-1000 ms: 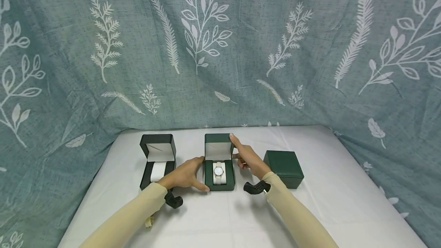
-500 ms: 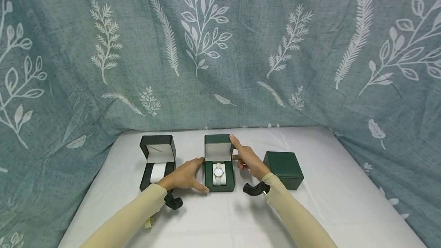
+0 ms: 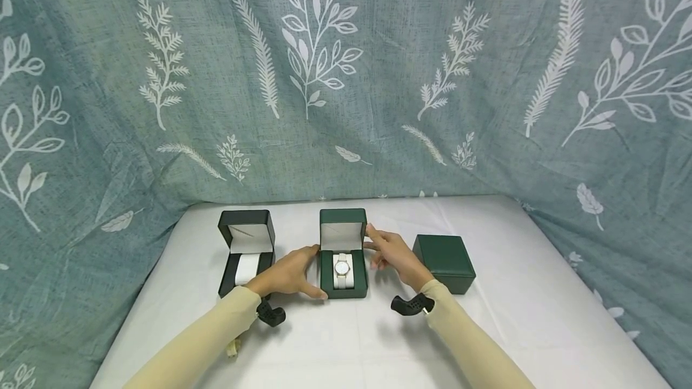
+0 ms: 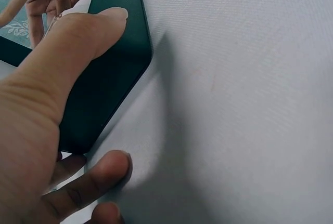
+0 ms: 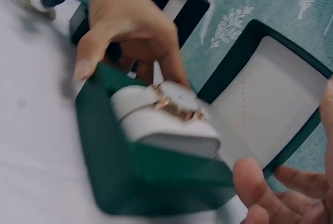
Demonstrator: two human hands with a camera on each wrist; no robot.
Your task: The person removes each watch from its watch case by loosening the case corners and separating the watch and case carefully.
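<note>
At the near left of the white table (image 3: pixel 324 353), a small yellowish object (image 3: pixel 233 348), too small to identify, lies beside the left sleeve (image 3: pixel 200 347). Farther in, the open green box (image 3: pixel 343 294) stands centrally with its base flat, between the hands. The left hand (image 3: pixel 289 270) is clamped on the base's left side, thumb at the near left corner, fingers toward the far left. The watch (image 3: pixel 342 268), dial up, is fastened round a white cushion (image 3: pixel 350 278) seated in the base. The right hand (image 3: pixel 399 257) is at the box's right side, fingers apart and gripping nothing; its forefinger is at the edge of the raised lid (image 3: pixel 343 216), but contact cannot be confirmed. Best practice: brace the base low with the left hand so that pressure on the lid does not slide the box. Apply any force evenly, without twisting the hinge. Avoid touching the watch glass, and keep fingertips out of the hinge gap. To the left, an open black box (image 3: pixel 229 272) holds another white cushion; to the right stands a closed green box (image 3: pixel 444 255). A leaf-patterned cloth (image 3: pixel 373 137) hangs at the far side.
</note>
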